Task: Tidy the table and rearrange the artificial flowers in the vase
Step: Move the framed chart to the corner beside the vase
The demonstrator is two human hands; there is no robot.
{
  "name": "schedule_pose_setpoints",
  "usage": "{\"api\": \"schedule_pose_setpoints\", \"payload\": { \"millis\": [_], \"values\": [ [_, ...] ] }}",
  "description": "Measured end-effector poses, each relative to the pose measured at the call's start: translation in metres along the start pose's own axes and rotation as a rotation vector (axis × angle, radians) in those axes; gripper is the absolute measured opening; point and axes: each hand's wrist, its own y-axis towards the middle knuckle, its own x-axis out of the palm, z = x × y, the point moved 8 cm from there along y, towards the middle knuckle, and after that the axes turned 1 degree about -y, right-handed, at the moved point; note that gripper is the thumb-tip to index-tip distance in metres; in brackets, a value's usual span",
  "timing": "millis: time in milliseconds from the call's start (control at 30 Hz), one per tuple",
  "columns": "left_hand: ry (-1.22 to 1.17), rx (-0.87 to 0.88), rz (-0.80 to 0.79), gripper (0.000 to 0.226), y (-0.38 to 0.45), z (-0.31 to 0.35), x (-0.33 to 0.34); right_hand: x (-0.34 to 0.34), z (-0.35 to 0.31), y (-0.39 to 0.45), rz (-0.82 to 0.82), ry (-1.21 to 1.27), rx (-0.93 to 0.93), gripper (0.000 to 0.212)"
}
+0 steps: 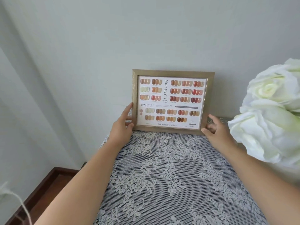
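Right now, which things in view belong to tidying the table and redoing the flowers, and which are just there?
Part of the job:
- gold picture frame with a nail colour chart, standing at the wall, left hand and right hand at its sides
- white artificial flowers
- lace tablecloth

Just there:
- dark wooden tray, lower left
- curtain

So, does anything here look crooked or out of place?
Slightly. The framed nail-colour chart sits a little askew against the wall, its right side lower. The left hand grips its edge; the right hand is at its corner. Nothing spilled or damaged.

pale grey-green wall (146,30), daylit
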Motion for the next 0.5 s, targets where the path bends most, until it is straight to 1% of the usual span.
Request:
{"api": "schedule_pose_setpoints", "payload": {
  "millis": [67,200,267,333,433,500],
  "values": [
    [0.005,0.011,0.004,0.087,-0.001,-0.001,0.001,-0.002,-0.007,-0.002,0.015,-0.024,-0.039,0.061],
    [0.046,0.021,-0.025,0.092,-0.001,-0.002,0.004,-0.001,-0.001,-0.003,0.008,-0.032,-0.005,0.062],
    [0.071,0.028,-0.033,0.094,0.000,-0.001,0.005,0.001,0.005,-0.001,-0.010,-0.074,0.012,0.064],
    [0.081,0.031,-0.024,0.093,-0.001,-0.001,0.005,0.001,0.012,0.001,-0.027,-0.110,0.043,0.065],
    [0.091,0.005,-0.030,0.093,-0.003,-0.001,0.005,-0.004,0.013,0.000,-0.008,-0.131,0.106,0.066],
    [0.102,-0.017,-0.047,0.092,-0.002,-0.004,0.005,0.002,0.021,0.002,-0.016,-0.098,0.151,0.065]
  ]
}}
